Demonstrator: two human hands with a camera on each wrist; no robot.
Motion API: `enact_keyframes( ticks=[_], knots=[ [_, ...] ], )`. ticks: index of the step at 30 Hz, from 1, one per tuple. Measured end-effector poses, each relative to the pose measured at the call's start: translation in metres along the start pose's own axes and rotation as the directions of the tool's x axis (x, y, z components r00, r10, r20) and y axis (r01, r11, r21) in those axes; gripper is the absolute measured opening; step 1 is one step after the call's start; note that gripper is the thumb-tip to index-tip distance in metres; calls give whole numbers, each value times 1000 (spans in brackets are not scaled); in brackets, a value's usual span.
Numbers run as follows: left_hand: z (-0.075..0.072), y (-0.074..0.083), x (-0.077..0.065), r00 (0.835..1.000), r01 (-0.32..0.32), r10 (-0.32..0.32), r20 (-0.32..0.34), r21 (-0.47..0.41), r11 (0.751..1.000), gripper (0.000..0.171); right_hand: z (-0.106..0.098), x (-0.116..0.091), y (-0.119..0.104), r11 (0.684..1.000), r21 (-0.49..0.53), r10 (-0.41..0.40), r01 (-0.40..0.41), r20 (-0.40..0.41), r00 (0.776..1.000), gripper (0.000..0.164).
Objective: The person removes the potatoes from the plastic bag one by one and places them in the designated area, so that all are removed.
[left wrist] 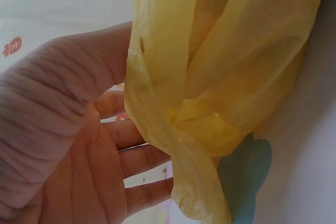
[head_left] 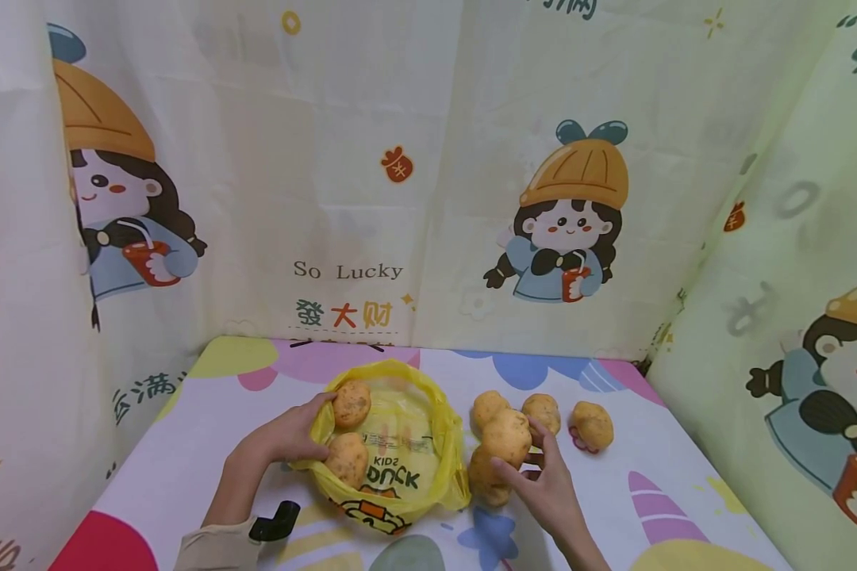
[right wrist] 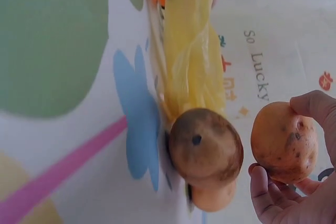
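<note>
A yellow plastic bag (head_left: 448, 468) printed with "KIDS DUCK" stands with its mouth spread wide, two potatoes (head_left: 352, 404) lying inside along its left side. My left hand (head_left: 280, 438) holds the bag's left rim between thumb and fingers; in the left wrist view, folded plastic (left wrist: 220, 66) hides the thumb's tip and the fingertips. To the right of the bag, my right hand (head_left: 551, 485) grips a potato (head_left: 507, 438), raised above the others. The right wrist view shows that potato (right wrist: 283, 141) between thumb and fingers, apart from a darker potato (right wrist: 206, 148) on the table beside the bag.
Several more potatoes (head_left: 591, 427) rest on the patterned tabletop (head_left: 685, 468), right of the bag and around the right hand. Printed cloth (head_left: 443, 222) hangs behind the table and along both sides. A black strap end (head_left: 277, 523) sticks out at the left wrist.
</note>
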State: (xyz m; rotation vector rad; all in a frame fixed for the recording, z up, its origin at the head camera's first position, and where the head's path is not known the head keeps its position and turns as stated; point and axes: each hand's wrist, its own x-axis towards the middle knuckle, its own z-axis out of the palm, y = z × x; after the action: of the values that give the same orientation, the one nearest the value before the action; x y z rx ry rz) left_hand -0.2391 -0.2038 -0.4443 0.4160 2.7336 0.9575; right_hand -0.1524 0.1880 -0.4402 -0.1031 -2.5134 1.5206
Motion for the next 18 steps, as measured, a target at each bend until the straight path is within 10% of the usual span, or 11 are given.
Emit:
enact_keyframes(
  ticks=[18],
  knots=[
    [-1,-2,1,999,-33,33,5,-2,999,97,-27,2,22,992,-124,24,-30,-48,999,82]
  ],
)
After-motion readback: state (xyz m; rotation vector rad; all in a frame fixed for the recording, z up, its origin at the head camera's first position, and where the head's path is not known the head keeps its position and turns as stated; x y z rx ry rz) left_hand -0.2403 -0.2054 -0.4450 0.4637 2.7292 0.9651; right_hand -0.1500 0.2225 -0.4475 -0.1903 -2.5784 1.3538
